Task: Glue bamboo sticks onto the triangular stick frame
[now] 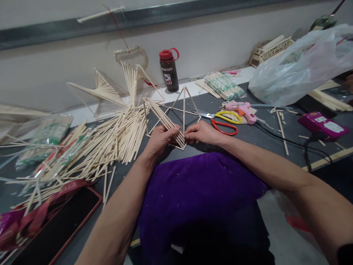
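Holding stick frame [164,119], left hand [162,138], right hand [201,131]; packet [240,92] containing sticks [222,84]

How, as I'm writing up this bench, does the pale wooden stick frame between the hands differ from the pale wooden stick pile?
The stick frame has triangular sides; the stick pile is a loose heap. The frame stands taller; the pile lies low. The left hand and right hand touch the frame; neither touches the pile. Both show slim, pale sticks.

Our dark table [296,151], loose sticks [118,136] heaped left, phone [63,224] near left, scissors [212,116] and purple box [322,123] right
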A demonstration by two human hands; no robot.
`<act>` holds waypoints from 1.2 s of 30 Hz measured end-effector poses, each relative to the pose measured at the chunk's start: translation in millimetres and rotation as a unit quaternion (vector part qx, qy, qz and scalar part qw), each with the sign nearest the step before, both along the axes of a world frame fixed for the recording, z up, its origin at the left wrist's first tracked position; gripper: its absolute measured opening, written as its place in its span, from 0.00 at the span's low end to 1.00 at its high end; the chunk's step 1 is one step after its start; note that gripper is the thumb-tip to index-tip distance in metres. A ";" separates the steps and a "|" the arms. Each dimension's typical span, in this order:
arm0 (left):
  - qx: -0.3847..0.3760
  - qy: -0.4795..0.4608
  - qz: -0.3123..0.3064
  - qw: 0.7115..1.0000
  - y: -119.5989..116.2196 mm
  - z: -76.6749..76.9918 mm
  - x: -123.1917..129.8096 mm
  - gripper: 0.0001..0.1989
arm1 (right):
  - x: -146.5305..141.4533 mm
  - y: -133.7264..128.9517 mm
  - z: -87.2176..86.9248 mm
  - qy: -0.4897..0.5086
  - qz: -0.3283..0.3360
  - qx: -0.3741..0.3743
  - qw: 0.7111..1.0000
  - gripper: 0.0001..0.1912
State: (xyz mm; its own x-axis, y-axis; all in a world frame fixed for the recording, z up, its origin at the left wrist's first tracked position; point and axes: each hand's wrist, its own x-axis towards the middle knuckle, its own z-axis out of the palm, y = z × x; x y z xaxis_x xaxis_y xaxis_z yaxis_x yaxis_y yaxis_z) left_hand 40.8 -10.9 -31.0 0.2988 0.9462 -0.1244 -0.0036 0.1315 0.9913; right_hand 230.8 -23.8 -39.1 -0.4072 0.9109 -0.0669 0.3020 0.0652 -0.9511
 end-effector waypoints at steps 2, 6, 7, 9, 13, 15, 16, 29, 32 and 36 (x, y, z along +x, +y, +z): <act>0.003 0.003 -0.003 1.000 0.0 0.5 0.2 0.09 | 0.2 0.3 0.0 -0.008 -0.002 0.003 1.000 0.08; 0.011 0.011 -0.006 1.000 0.1 1.7 0.4 0.09 | 0.3 0.9 -1.1 -0.017 0.000 0.017 1.000 0.08; 0.013 0.011 -0.006 1.000 0.1 1.9 0.4 0.09 | 0.2 0.8 -1.4 -0.017 0.001 0.019 1.000 0.08; 0.012 0.013 -0.005 1.000 0.1 2.0 0.4 0.10 | -0.1 0.1 -1.7 -0.016 0.002 0.025 1.000 0.09; 0.000 0.008 -0.012 1.000 0.4 1.3 0.2 0.10 | -1.1 -1.5 -0.7 -0.016 0.000 0.031 0.999 0.09; 0.006 0.010 -0.011 1.000 0.9 0.7 -0.1 0.10 | -1.3 -1.3 0.2 -0.021 -0.001 0.027 0.999 0.09; 0.011 0.013 -0.010 1.000 1.2 0.5 -0.3 0.10 | -1.1 -1.0 0.8 -0.027 -0.003 0.027 0.999 0.10; -0.007 0.027 0.001 1.000 0.8 7.0 -7.2 0.14 | 7.2 -1.6 7.0 -0.035 -0.037 0.051 0.997 0.11; 0.015 0.034 0.037 0.999 1.3 11.2 -7.7 0.16 | 6.8 -3.0 7.2 -0.027 -0.034 0.043 0.998 0.11; 0.051 0.031 0.115 0.992 1.5 14.8 -5.3 0.16 | 8.4 -3.5 15.0 -0.027 -0.055 0.062 0.996 0.10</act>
State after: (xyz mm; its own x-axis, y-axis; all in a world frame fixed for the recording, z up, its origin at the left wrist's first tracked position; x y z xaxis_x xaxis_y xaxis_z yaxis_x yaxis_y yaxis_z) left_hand 35.5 -9.4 -16.2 0.0694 0.9970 -0.0352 0.0390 0.0326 0.9987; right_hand 239.2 -27.2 -24.1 -0.3032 0.9525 0.0303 0.3649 0.1454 -0.9196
